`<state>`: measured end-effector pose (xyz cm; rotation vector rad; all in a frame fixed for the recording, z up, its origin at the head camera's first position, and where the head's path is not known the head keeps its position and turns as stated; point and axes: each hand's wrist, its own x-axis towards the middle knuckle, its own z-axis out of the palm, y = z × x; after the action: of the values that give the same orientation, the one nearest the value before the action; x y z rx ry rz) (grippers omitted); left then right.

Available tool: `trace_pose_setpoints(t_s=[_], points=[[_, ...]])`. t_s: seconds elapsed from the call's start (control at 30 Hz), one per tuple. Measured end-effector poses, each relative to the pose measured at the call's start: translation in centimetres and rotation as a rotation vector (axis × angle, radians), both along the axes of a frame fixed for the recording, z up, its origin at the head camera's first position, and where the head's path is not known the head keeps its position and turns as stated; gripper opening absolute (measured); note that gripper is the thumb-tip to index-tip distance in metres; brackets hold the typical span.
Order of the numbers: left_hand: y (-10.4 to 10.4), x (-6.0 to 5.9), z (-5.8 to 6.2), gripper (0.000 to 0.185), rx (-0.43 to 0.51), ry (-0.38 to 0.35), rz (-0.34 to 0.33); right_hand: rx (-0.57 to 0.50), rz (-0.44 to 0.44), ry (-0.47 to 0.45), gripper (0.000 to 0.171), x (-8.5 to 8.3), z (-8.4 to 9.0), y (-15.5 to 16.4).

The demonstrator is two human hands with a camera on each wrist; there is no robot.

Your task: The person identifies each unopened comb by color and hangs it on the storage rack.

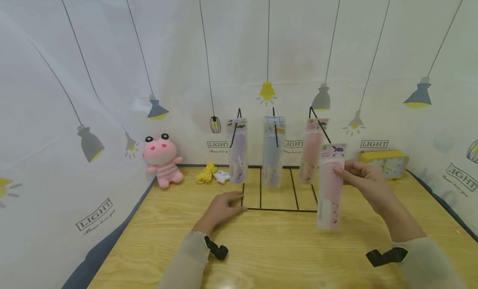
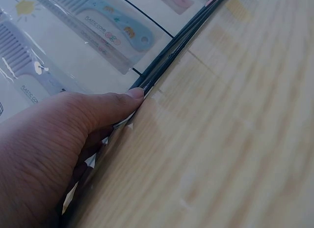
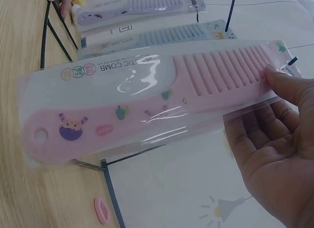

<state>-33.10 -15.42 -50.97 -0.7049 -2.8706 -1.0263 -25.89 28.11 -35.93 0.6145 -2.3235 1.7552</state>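
Note:
My right hand (image 1: 367,183) pinches a pink comb (image 1: 330,189) in clear packaging by its upper part, thumb in front. The hole end of the pack is at the tip of the right hook of a black wire rack (image 1: 278,210); in the right wrist view the dark tip pokes out beside the thumb. Another pink comb (image 1: 313,152) hangs farther back on that hook. Packaged blue combs (image 1: 273,156) hang on the middle hook, a purple comb (image 1: 237,156) on the left one. My left hand (image 1: 220,210) grips the rack's front left corner, thumb on the wire (image 2: 171,53).
A pink plush toy (image 1: 162,156) sits at the back left, near a yellow yarn bundle (image 1: 206,173) and a small white figure (image 1: 222,176). Behind my right hand stands a yellow clock (image 1: 396,164). A lamp-patterned curtain borders the wooden table (image 1: 284,247).

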Motion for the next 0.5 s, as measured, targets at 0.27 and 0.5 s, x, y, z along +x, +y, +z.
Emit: trace_pose_setpoints(t_s=[0.27,0.5], points=[[0.1,0.2,0.3,0.061,-0.001,-0.012,-0.002,0.039,-0.035,-0.051,0.030,-0.9,0.0,-0.3],[0.1,0.1,0.2,0.062,0.005,-0.011,-0.003,0.084,-0.088,-0.120,0.041,-2.5,0.0,-0.5]])
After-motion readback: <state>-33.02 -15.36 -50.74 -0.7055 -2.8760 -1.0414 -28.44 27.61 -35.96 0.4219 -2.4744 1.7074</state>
